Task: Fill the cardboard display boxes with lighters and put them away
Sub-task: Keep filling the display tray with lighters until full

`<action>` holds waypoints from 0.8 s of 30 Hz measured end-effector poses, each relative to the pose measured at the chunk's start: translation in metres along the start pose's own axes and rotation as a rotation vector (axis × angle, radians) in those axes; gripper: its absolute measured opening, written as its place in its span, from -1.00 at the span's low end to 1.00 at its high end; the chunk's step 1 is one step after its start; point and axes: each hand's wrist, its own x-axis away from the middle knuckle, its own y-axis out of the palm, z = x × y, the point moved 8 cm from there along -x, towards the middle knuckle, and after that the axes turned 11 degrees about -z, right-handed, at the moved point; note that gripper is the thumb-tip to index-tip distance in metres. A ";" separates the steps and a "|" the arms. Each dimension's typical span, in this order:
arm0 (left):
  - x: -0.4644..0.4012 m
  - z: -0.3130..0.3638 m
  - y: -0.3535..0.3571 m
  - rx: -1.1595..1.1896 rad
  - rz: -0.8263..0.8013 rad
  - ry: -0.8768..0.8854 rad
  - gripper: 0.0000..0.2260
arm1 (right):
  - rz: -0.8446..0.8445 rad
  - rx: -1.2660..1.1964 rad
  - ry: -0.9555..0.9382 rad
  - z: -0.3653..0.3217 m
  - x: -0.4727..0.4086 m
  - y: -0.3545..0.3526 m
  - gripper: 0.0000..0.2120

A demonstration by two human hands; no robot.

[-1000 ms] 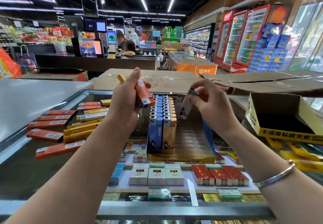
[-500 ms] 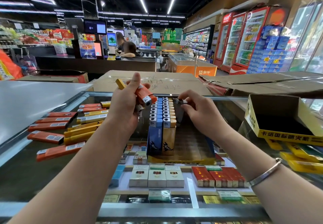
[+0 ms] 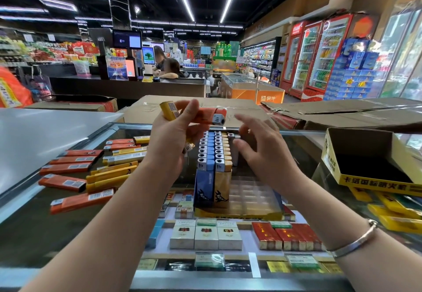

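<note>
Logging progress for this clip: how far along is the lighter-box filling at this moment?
Partly done. The display box holds two full rows of lighters plus one in a third row; the rest stands empty. The left hand grips several more lighters; the right hand is open beside the rows. Loose lighters wait on the glass counter, and an empty yellow box stands unfilled.

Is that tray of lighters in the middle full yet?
Partly full. The display box has two rows of upright lighters on its left; its right side shows empty slots.

Open display box (image 3: 237, 209) on the glass tabletop, two upright rows of blue and tan lighters (image 3: 213, 154) inside; orange and yellow lighters (image 3: 91, 173) lying loose at left; empty yellow box (image 3: 365, 168) at right
</note>
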 end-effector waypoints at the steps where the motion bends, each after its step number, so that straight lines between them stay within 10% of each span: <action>1: -0.001 0.001 0.001 -0.038 -0.017 0.018 -0.74 | 0.044 -0.088 -0.033 -0.004 0.001 -0.006 -0.53; 24: 0.005 0.011 0.027 -0.356 -0.146 0.128 -0.79 | 0.407 -0.268 -0.339 -0.044 0.018 -0.055 -0.86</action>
